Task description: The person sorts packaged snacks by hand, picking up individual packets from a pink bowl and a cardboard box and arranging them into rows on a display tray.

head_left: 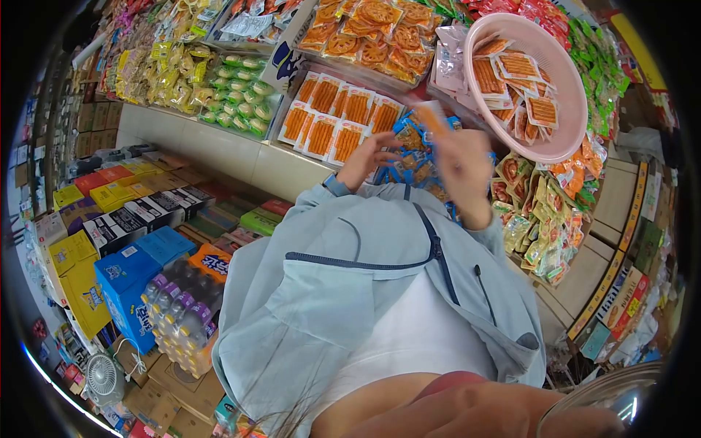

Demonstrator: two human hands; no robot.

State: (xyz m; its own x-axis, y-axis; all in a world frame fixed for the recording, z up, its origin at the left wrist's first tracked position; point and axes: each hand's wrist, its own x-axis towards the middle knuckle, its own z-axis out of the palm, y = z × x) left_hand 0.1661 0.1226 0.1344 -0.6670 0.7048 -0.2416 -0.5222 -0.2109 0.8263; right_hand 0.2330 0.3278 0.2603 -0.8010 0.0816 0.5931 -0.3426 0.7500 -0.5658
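My right hand (465,171), smeared by motion, is shut on an orange snack packet (432,118) above blue-wrapped snacks (412,164). Just left of it, my left hand (367,159) is held with its fingers apart and nothing in them, beside a box of orange stick packets (321,137) laid out in rows. A pink basket (579,109) with more loose packets of the same kind (518,66) stands to the right of my right hand.
Trays of orange slice snacks (372,33) and green-wrapped snacks (237,95) lie farther back. At the lower left are a blue carton (124,292), wrapped bottles (179,314) and a small fan (104,376). Green and red packets (537,219) lie on the right.
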